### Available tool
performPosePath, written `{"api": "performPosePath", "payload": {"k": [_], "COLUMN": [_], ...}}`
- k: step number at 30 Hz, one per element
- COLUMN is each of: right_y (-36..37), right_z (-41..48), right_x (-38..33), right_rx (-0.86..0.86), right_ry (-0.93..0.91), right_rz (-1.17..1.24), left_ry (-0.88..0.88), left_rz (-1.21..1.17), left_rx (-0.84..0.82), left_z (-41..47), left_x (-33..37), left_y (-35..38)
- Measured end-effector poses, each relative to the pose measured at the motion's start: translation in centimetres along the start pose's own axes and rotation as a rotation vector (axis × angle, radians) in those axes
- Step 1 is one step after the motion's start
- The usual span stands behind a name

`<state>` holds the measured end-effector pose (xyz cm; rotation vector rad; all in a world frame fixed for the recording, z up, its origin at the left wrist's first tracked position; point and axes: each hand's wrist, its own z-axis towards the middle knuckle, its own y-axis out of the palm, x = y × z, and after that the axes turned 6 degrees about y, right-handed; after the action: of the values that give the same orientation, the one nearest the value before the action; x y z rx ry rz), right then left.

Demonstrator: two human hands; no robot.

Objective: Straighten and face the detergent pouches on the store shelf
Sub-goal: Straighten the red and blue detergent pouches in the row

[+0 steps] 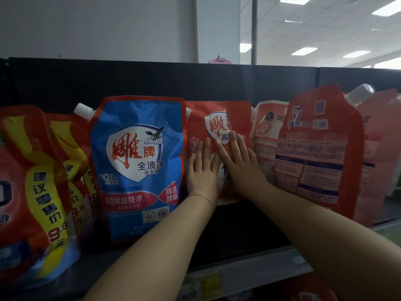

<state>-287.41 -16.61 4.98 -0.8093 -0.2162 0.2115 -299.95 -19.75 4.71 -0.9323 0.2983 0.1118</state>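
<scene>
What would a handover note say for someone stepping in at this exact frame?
Left hand and right hand: both flat, fingers open, pressing the front of the red pouch, which sits set back on the shelf.
Blue pouch to its left: upright, label forward, looks done.
Left to do: the pouch with its back label showing on the right is tilted and needs turning; the orange-yellow pouches at far left lean.

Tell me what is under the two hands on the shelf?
Both hands, left and right, lie flat on a red pouch. Its white logo shows above the fingers; the lower print is covered. The blue pouch stands beside it, untouched.
</scene>
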Motion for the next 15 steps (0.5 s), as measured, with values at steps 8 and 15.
{"api": "performPosePath", "payload": {"k": [8, 15], "right_y": [-1.5, -4.9], "right_z": [-0.2, -2.3], "right_x": [0.8, 1.8], "right_rx": [-0.209, -0.357], "right_ry": [-0.083, -0.098], "right_rz": [-0.024, -0.021], "left_ry": [0.048, 0.132], "left_rz": [-0.058, -0.117], "left_rx": [-0.088, -0.138], "left_z": [-0.2, -1.7], "left_x": [-0.5, -0.5], "left_y": [-0.6, -2.5]}}
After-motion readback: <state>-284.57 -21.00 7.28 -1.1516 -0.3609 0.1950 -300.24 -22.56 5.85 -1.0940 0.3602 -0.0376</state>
